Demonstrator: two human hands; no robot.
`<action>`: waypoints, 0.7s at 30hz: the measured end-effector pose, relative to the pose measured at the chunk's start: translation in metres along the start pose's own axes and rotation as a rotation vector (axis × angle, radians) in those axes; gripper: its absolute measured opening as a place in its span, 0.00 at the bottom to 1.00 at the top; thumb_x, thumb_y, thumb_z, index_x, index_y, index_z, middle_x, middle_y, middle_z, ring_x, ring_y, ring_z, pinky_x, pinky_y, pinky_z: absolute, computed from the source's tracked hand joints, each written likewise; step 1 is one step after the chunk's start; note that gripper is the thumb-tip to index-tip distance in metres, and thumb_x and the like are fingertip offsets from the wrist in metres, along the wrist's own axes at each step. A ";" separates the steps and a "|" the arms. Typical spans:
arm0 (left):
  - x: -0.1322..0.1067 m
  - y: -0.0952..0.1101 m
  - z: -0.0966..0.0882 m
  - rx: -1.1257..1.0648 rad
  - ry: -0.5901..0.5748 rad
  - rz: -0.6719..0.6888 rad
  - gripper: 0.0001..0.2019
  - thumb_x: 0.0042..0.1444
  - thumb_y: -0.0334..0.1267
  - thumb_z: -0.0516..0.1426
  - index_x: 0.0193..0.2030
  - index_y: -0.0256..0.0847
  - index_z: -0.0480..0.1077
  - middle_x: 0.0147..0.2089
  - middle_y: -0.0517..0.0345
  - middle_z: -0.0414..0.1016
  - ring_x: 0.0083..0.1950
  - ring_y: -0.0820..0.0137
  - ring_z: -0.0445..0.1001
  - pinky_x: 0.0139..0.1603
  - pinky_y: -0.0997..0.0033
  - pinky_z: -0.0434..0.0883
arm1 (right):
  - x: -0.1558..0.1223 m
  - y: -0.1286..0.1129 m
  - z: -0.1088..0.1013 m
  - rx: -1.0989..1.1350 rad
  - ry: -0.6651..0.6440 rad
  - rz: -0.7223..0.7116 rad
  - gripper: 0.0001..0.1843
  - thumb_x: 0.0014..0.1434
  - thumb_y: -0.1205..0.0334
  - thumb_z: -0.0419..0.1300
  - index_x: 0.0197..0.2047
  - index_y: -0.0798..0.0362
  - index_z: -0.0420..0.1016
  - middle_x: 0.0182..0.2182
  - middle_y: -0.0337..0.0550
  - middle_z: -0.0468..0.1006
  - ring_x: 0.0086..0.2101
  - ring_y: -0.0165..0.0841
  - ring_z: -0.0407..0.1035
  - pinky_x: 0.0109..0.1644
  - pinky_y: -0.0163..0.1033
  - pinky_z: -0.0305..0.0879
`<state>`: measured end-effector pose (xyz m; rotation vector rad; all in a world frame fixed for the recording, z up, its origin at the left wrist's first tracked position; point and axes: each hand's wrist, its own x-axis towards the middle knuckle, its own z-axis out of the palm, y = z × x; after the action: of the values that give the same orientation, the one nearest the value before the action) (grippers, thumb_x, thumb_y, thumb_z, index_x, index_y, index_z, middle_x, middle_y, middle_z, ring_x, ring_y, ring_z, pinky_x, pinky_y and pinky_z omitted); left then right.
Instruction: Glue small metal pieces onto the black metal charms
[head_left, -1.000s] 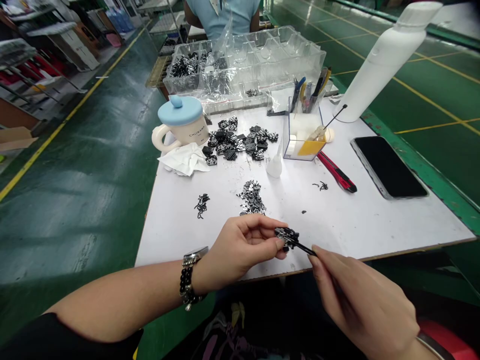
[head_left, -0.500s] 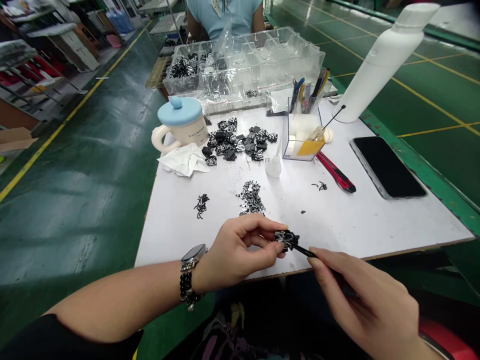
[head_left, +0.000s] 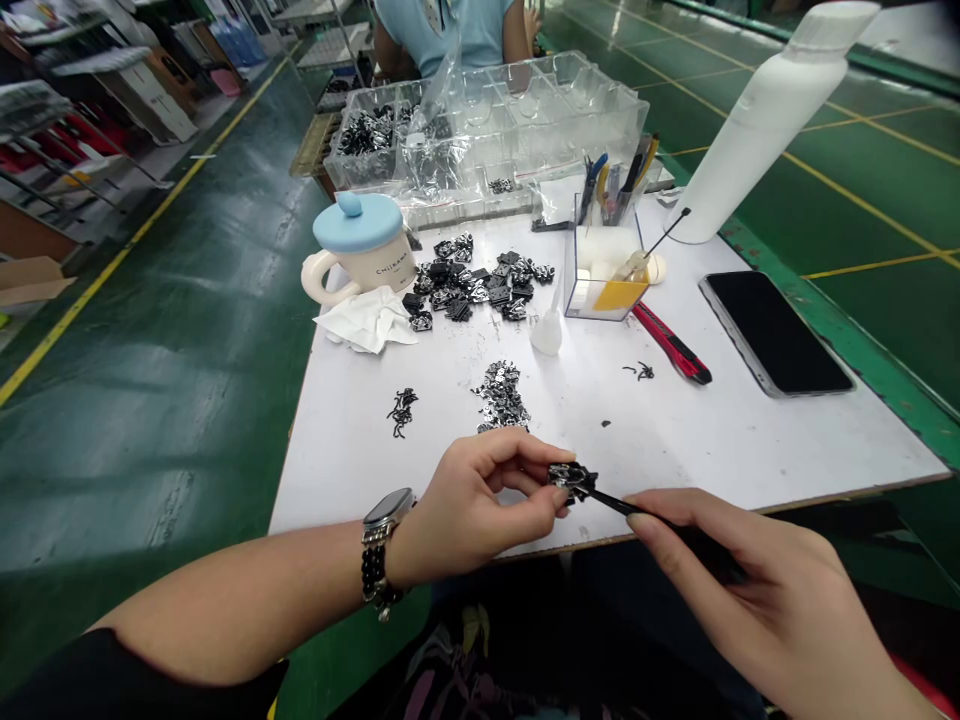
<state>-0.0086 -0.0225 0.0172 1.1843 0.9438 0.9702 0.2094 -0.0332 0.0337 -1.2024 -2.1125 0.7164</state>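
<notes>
My left hand [head_left: 487, 500] pinches a small black-and-silver part [head_left: 571, 481] between thumb and fingers, just above the table's front edge. In my right hand [head_left: 757, 590] are slim black tweezers [head_left: 611, 501], their tip touching the right side of that part. The exact contact is too small to make out. Just beyond my left hand lies a pile of small silver-and-black metal pieces [head_left: 502, 397]. Short black bent pieces [head_left: 402, 412] form a little heap to the left, and a few more [head_left: 642, 371] lie to the right.
Behind are a heap of black parts [head_left: 465, 282], a lidded mug [head_left: 367, 245], a tissue [head_left: 367, 320], a clear tool holder [head_left: 607, 290] and plastic trays [head_left: 517, 130]. A red cutter [head_left: 673, 345], phone [head_left: 776, 333] and white bottle [head_left: 765, 130] stand right. A person [head_left: 454, 35] sits opposite.
My right hand has shifted slightly to the right, showing more of the tweezers' length. My left hand and the part in it have stayed almost still.
</notes>
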 end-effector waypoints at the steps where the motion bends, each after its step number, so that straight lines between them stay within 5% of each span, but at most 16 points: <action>1: 0.000 0.000 0.000 0.001 0.001 -0.003 0.10 0.54 0.28 0.61 0.44 0.36 0.73 0.33 0.58 0.75 0.33 0.75 0.78 0.37 0.85 0.75 | 0.000 0.000 0.000 0.001 0.000 0.000 0.05 0.63 0.63 0.56 0.43 0.44 0.69 0.30 0.26 0.76 0.24 0.19 0.69 0.30 0.21 0.65; 13: 0.001 0.001 0.001 0.014 0.017 0.007 0.10 0.52 0.27 0.62 0.43 0.35 0.73 0.33 0.58 0.74 0.33 0.75 0.78 0.36 0.84 0.75 | -0.001 0.007 0.005 0.071 -0.035 0.109 0.04 0.63 0.61 0.57 0.41 0.40 0.71 0.31 0.25 0.77 0.28 0.22 0.73 0.27 0.21 0.66; 21: -0.001 -0.002 0.000 -0.083 -0.003 -0.073 0.09 0.54 0.31 0.62 0.43 0.37 0.73 0.33 0.59 0.76 0.33 0.75 0.79 0.36 0.86 0.74 | 0.000 0.006 0.007 -0.005 0.092 -0.058 0.04 0.62 0.64 0.58 0.41 0.47 0.71 0.30 0.28 0.78 0.26 0.19 0.71 0.31 0.20 0.65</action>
<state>-0.0090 -0.0232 0.0153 1.0743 0.9301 0.9398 0.2076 -0.0316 0.0244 -1.1498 -2.0657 0.6191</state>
